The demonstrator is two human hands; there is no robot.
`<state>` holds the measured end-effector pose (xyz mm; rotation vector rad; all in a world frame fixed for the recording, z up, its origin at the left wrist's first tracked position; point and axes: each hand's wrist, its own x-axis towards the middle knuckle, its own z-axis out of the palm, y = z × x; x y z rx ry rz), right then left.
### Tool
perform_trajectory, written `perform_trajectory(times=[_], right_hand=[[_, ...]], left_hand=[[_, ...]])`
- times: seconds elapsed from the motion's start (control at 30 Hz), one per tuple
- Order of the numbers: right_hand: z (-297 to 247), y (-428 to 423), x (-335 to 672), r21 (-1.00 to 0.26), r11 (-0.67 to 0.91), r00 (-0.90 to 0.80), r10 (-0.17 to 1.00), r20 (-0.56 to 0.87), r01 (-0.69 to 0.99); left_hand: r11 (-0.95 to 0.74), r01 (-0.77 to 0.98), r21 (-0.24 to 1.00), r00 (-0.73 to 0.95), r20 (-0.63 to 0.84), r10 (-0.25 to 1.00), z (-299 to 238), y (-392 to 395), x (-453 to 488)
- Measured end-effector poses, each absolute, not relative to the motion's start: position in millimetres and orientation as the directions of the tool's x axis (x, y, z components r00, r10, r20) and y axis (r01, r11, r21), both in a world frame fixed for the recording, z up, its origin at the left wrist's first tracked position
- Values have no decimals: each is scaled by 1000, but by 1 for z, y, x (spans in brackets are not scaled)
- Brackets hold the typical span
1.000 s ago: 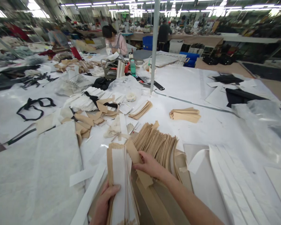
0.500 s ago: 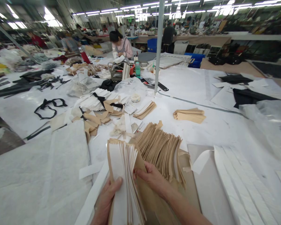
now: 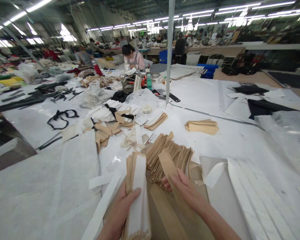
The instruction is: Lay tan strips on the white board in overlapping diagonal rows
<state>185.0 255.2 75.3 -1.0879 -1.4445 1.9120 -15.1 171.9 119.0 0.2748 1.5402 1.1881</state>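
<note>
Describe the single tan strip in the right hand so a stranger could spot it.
On the white table, find the fanned pile of tan strips. The right hand holds the tan strip over it: the only one lying flat, facing up.

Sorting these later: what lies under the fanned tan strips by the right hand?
Under the fanned tan strips lies a tan sheet on the white table. The right hand hides part of it.

Your left hand (image 3: 120, 213) grips an upright stack of tan strips (image 3: 137, 196) faced in white near the table's front edge, while your right hand (image 3: 187, 191) pinches a single tan strip (image 3: 168, 165) tilted over the fanned pile (image 3: 176, 156) just beyond.
</note>
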Motion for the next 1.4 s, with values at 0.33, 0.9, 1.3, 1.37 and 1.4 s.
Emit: perform_trajectory(times=[0.33, 0.9, 1.3, 1.37, 1.4], right_hand=[[154, 277, 191, -421, 887, -952, 273, 142, 191], [130, 259, 180, -152, 988, -814, 96, 572, 10], [112, 268, 174, -115, 993, -858, 72, 508, 16], [109, 268, 173, -123, 992, -865, 94, 493, 37], [108, 267, 173, -128, 991, -867, 96, 489, 38]], left_hand=[[556, -95, 826, 116, -546, 830, 116, 200, -27], [654, -287, 700, 318, -574, 754, 130, 218, -10], [688, -347, 637, 353, -591, 725, 136, 217, -12], [709, -375, 597, 350, -617, 705, 139, 215, -12], [713, -385, 586, 341, -627, 700, 140, 215, -12]])
